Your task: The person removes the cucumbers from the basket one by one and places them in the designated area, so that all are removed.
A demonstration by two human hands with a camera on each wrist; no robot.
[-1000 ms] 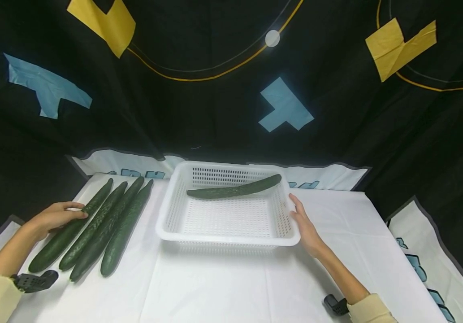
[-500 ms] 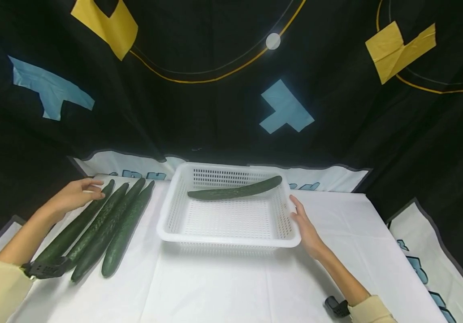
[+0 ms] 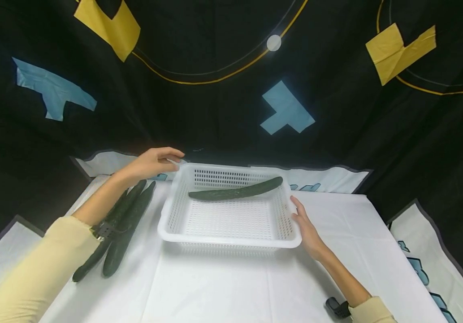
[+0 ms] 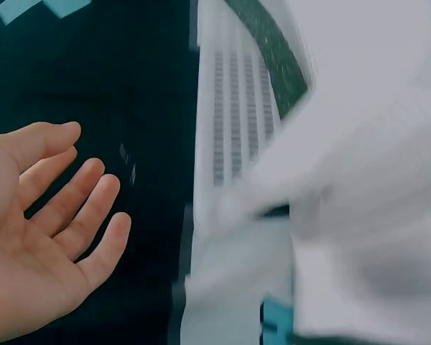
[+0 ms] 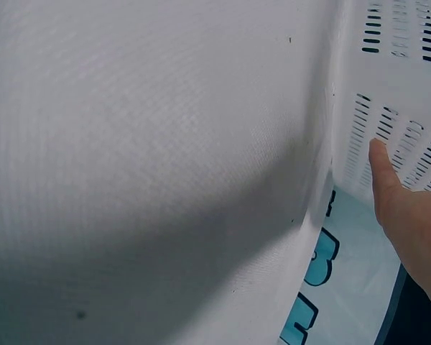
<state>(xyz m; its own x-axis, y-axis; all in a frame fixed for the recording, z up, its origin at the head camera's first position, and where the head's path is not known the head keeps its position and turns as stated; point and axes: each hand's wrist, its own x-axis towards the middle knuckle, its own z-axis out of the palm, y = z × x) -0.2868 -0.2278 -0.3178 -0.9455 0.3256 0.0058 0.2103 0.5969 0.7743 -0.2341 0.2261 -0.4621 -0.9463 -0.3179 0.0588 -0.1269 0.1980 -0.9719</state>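
My left hand (image 3: 154, 162) hovers by the back left corner of a white perforated plastic basket (image 3: 223, 242). Loosely bent, its fingers hold nothing in the left wrist view, where the hand (image 4: 57, 230) appears apart from the basket wall (image 4: 233, 108). One long green cucumber (image 3: 235, 193) lies along the basket's back side. Fairly straight fingers of my right hand (image 3: 308, 233) touch the basket's outer right side. In the right wrist view, one digit of that hand (image 5: 416, 223) lies against the slotted wall (image 5: 352, 144); its other fingers are hidden there.
More cucumbers (image 3: 128, 233) lie side by side on the white-covered table (image 3: 215, 287), left of the basket, partly hidden under my left forearm. A black curtain (image 3: 215, 121) with yellow and blue patches hangs behind the table.
My left hand has left the leftmost cucumber, first sliding up along it, then swinging right to the basket's back corner. The basket and right hand have stayed in place.
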